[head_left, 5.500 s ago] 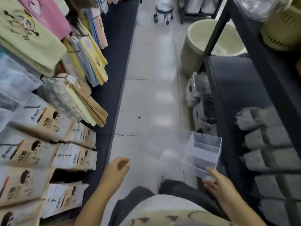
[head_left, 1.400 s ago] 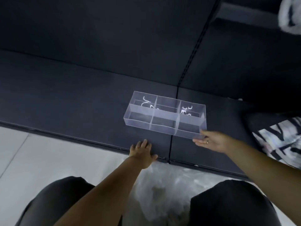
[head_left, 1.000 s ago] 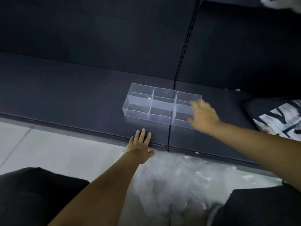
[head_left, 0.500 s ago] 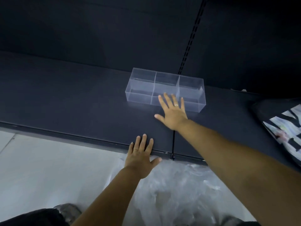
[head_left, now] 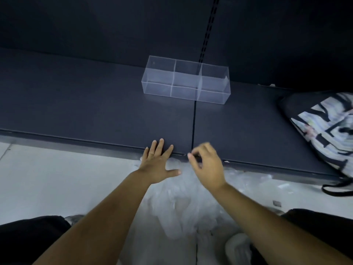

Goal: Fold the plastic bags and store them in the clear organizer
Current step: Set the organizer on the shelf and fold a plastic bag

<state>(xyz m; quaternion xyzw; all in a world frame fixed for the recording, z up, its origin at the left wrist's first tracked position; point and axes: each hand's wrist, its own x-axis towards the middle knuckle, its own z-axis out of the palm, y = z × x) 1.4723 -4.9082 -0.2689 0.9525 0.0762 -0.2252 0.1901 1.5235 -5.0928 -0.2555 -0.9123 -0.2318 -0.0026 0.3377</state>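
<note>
The left hand [head_left: 158, 165] lies flat and wide just below the middle of the frame. Its fingers are straight and spread, with their tips resting on the front edge of a dark shelf [head_left: 76, 104]. A thin ring [head_left: 150, 154] sits on one finger. Just to its right, the right hand [head_left: 209, 167] hangs over the same edge, blurred. Its fingers are loosely curled towards the thumb, and nothing shows between them. The two hands are close but apart.

Under and below both hands, a crumpled heap of clear plastic bags [head_left: 183, 205] lies on the pale floor [head_left: 47, 180]. It reaches from the foot of the shelf down towards the bottom of the frame. It lies between the person's dark-clothed legs, one at the lower left [head_left: 28, 243] and one at the lower right [head_left: 324, 226].

Further up, in the upper middle of the frame, the clear organizer [head_left: 186, 81] stands on the shelf, well apart from the hands. It straddles the seam between two shelf boards. Thin walls split it into two rows of three compartments, and no bag shows in any of them.

At the right edge, a black and white patterned bag [head_left: 324, 127] rests on the shelf, with its strap hanging past the front edge.
</note>
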